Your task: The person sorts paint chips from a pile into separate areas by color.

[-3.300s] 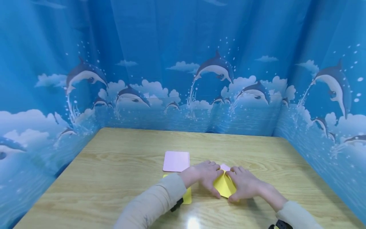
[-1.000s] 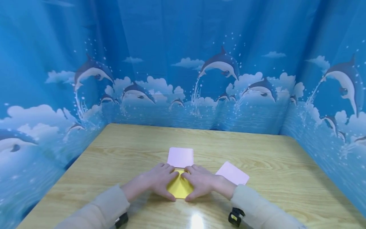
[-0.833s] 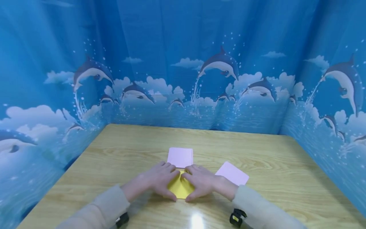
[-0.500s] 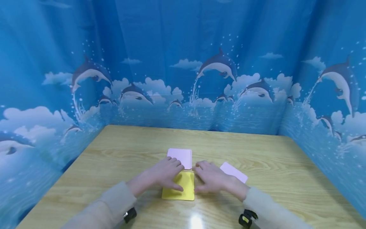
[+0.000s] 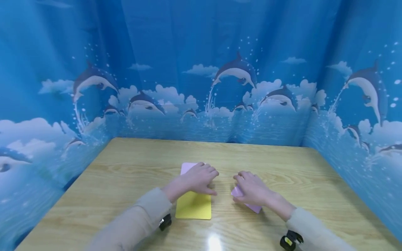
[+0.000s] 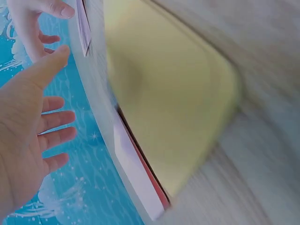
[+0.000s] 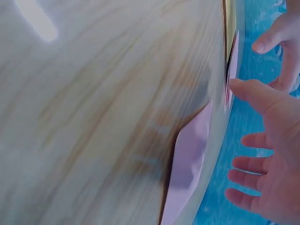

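Note:
A yellow square sheet [image 5: 193, 206], perhaps a stack of paper or card, lies flat on the table. Behind it is a pink square stack [image 5: 186, 168], partly hidden by my left hand [image 5: 198, 178]. That hand hovers over the border between yellow and pink, its fingers loose; the left wrist view shows nothing in its grasp. Off to the right a tilted pink square [image 5: 255, 208] lies under my right hand [image 5: 251, 189], which covers most of it. The right wrist view shows this hand's thumb and fingers spread, apart from the pink piece [image 7: 190, 159].
The wooden table [image 5: 150, 153] runs back to a blue dolphin-printed curtain [image 5: 176, 122], which also closes in both sides. A bright light reflection sits near the table's front. Each wrist carries a small black camera [image 5: 288, 241].
Both hands gripped a yellow sheet over the right pink square, then carried it left onto the yellow spot. They have let it go and moved right, the right hand over the pink square.

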Demonstrator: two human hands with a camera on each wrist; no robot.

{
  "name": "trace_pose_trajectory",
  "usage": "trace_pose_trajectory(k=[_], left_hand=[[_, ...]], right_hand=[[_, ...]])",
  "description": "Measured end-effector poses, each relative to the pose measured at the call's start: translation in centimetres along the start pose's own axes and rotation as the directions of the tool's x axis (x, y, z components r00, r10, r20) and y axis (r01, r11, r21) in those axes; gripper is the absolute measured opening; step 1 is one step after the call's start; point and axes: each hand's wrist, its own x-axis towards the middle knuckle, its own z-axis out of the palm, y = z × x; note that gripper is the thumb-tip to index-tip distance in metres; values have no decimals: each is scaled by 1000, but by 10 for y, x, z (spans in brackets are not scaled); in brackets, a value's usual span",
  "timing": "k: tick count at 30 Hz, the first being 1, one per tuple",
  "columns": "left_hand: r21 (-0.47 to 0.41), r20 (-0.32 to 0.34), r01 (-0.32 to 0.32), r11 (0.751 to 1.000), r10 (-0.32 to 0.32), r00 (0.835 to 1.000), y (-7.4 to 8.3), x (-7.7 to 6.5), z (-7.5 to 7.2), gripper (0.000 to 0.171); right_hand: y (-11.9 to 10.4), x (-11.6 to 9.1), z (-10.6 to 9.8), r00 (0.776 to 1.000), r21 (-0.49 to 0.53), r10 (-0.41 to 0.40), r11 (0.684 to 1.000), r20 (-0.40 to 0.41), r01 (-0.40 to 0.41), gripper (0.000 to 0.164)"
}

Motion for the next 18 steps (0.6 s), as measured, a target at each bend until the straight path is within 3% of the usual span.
trace_pose_trajectory(k=[12, 18], left_hand=[[-1, 12, -47, 999, 47, 999, 17, 40, 5, 75], [-17, 77, -62, 998, 63, 995, 29, 56, 9, 76]], right_hand=[[24, -23, -7, 998, -44, 62, 997, -25, -63, 76], [30, -31, 0, 995, -47, 101, 994, 19, -100, 82]])
